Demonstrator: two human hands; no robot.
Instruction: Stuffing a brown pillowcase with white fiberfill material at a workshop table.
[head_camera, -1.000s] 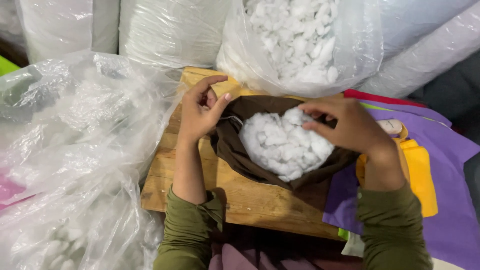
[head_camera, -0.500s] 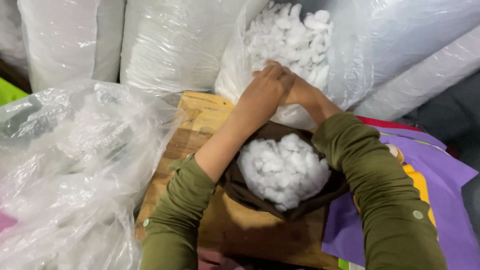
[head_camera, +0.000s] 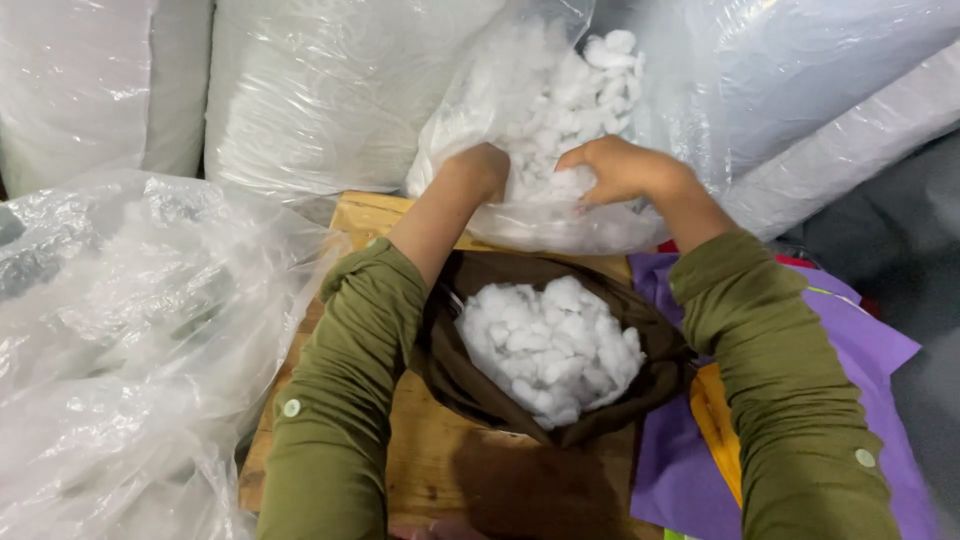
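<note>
Head view: both hands reach into clear plastic bag (head_camera: 520, 215) of white stuffing at 12 o'clock. Left hand (head_camera: 482, 170) curled on bag's rim; right hand (head_camera: 615, 168) closed on stuffing clump (head_camera: 570, 182). Brown fabric pouch (head_camera: 470, 385), heaped with white stuffing, sits on wooden table (head_camera: 430, 470) at centre. Purple cloth (head_camera: 880, 350) at 4 o'clock.

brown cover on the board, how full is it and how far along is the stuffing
Done: the brown cover lies open on the wooden board, heaped with white stuffing above its rim. In hand: both the left hand and right hand are in the clear bag of stuffing behind it, gathering more. Left: the cover's mouth is not closed, and purple and yellow fabric lie unused beside it.
</note>
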